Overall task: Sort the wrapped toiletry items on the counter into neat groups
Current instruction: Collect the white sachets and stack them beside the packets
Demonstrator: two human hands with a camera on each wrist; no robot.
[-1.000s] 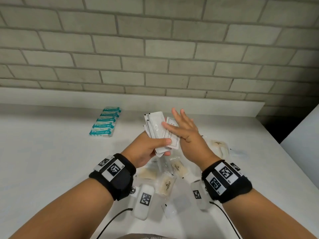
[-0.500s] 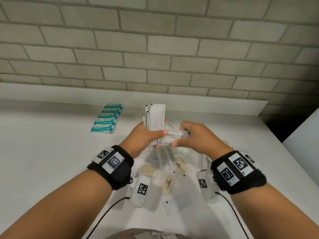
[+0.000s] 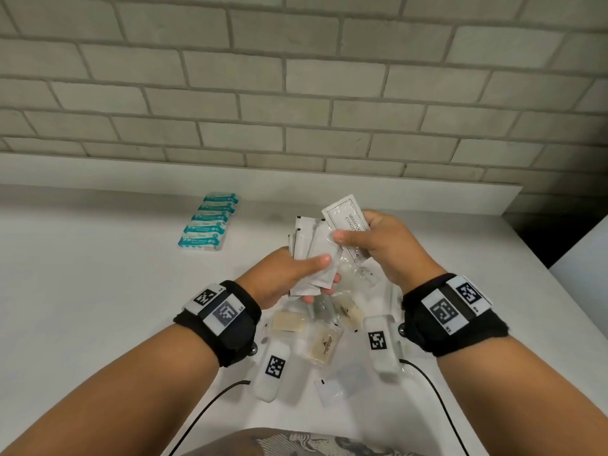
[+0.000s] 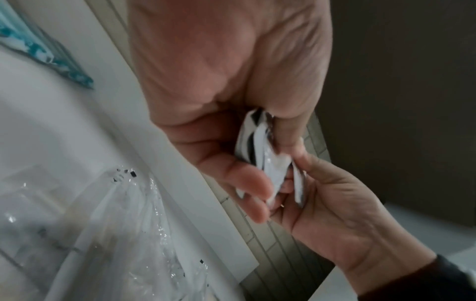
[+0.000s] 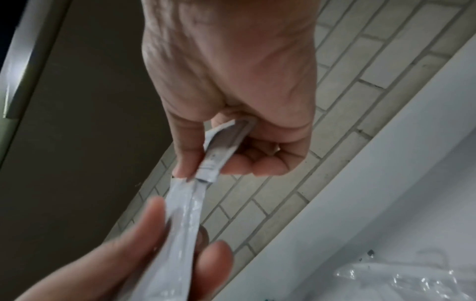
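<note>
Gripping a fanned stack of white packets [image 3: 312, 255] above the tabletop [image 3: 98, 307], the left hand [image 3: 283, 274] hides their lower ends. The right hand [image 3: 385, 248] pinches one printed packet [image 3: 345, 218], its lettering partly covered. Clear-wrapped items [image 3: 322, 343] below are blurry.

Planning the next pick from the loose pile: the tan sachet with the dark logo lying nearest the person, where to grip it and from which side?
Probably the tan sachet by its near-left long edge, coming from above with the right hand once it frees the shampoo sachet. It lies flat on the counter, tilted, with clear wrappers crowding its far and right sides, so fingers should pinch thumb-over-edge there.
</note>
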